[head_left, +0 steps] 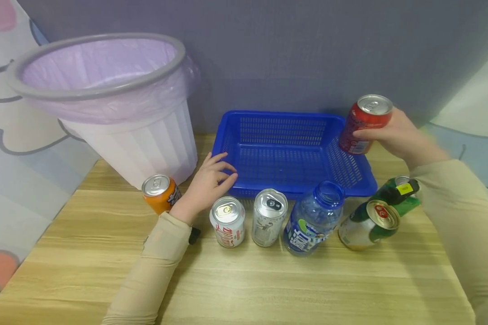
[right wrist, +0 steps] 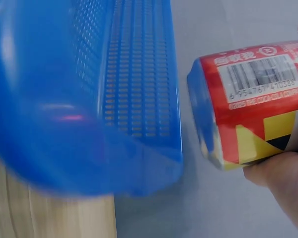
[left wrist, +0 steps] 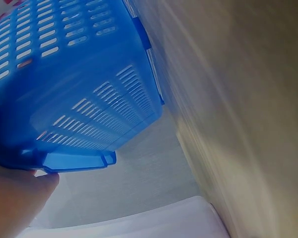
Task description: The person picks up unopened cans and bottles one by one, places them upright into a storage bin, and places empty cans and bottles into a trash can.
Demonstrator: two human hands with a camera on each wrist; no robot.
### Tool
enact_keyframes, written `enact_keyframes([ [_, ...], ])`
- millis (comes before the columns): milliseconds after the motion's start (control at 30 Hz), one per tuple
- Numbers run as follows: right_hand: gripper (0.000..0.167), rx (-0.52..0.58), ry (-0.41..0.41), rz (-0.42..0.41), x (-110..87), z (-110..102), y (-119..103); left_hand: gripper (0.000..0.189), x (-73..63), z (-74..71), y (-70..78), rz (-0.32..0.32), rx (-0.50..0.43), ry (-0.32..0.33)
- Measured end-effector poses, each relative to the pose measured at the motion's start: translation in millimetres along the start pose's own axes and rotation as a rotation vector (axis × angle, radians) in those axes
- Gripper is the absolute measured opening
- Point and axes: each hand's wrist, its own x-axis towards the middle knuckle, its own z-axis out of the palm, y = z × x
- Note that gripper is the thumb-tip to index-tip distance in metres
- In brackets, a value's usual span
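Observation:
My right hand grips a red soda can upright by its side, over the right end of the blue plastic basket. Up close in the right wrist view, the can shows a barcode and its base, beside the basket's corner. My left hand rests with loosely spread fingers at the basket's front left corner. In the left wrist view, fingers touch the basket's rim. No cans lie inside the basket.
Before the basket stand a white cola can, a silver can, a blue-tinted open bottle and a green-and-silver can. Behind the last is a green can. An orange can stands by the lined bin.

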Motion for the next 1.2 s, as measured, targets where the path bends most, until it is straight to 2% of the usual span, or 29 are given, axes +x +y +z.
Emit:
enact_keyframes([
  [167,0.053,-0.094,-0.012,0.04,4.0,3.9,-1.9,0.037,1.1,0.5,0.3,-0.001,-0.001,-0.001],
  [300,0.053,-0.103,-0.013,0.054,6.0,5.7,-3.1,0.037,1.5,-0.2,1.0,-0.003,-0.002,-0.003],
  [400,0.052,-0.061,-0.016,0.049,7.6,7.6,-3.7,0.038,1.3,-0.7,1.1,-0.007,0.0,-0.006],
  [533,0.052,0.049,-0.023,0.041,12.0,10.6,-3.1,0.037,0.5,-1.0,0.9,-0.009,0.001,-0.006],
  [733,0.055,0.088,-0.012,0.05,19.8,15.9,-3.4,0.037,-1.1,-1.5,0.6,-0.009,-0.001,-0.002],
  [933,0.054,0.195,0.024,0.051,26.2,24.7,-3.5,0.037,-1.7,-1.2,0.6,-0.011,-0.001,-0.003],
  [1200,0.057,0.183,0.069,0.074,36.8,33.5,-3.1,0.037,-1.6,-0.3,0.3,0.009,-0.001,0.01],
])
